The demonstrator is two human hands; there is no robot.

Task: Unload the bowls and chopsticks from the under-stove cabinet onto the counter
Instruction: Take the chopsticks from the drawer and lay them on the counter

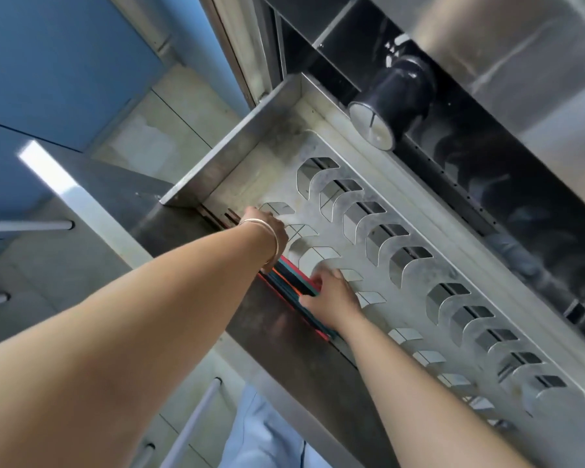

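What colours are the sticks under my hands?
Red, orange, teal and black chopsticks, seen in the head view.

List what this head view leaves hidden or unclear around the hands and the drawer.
- Left hand: its fingers are hidden behind its own wrist and bracelet; grip unclear.
- Coloured bundle at the drawer's front edge: mostly covered by the right hand; what it is cannot be told.
- Slotted metal rack: its lower right end is cut off by the frame edge.
- Bowls: none visible.
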